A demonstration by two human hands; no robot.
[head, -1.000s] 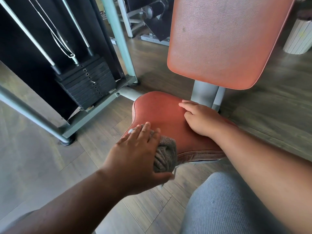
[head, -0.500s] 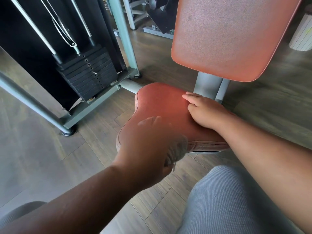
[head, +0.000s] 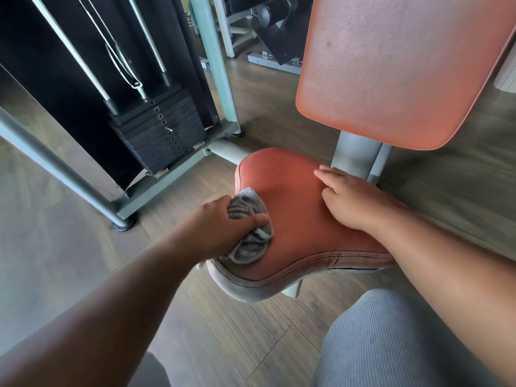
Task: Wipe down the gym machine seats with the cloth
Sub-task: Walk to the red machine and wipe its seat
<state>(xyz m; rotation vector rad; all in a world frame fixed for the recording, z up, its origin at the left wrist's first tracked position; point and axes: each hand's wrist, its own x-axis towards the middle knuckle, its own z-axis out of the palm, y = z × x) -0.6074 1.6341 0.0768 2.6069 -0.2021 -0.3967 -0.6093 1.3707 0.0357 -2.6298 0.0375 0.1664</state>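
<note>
The red padded seat (head: 296,196) of a gym machine sits low in the middle of the view, with a red backrest (head: 391,68) rising behind it. My left hand (head: 220,227) grips a bunched grey cloth (head: 250,233) against the seat's left edge, thumb across the cloth. My right hand (head: 351,199) rests flat on the seat's right rear part, fingers straight and pointing left. The seat's front rim looks worn and grey.
A black weight stack (head: 159,135) with guide rods and cable stands at the left inside a grey steel frame (head: 220,79). Another machine (head: 268,29) stands behind. Wooden floor lies all round. My grey-trousered knee (head: 391,339) is at the lower right.
My left hand has slid with the cloth from the seat's front left toward its left side edge, now gripping it bunched. My right hand has stayed resting on the seat.
</note>
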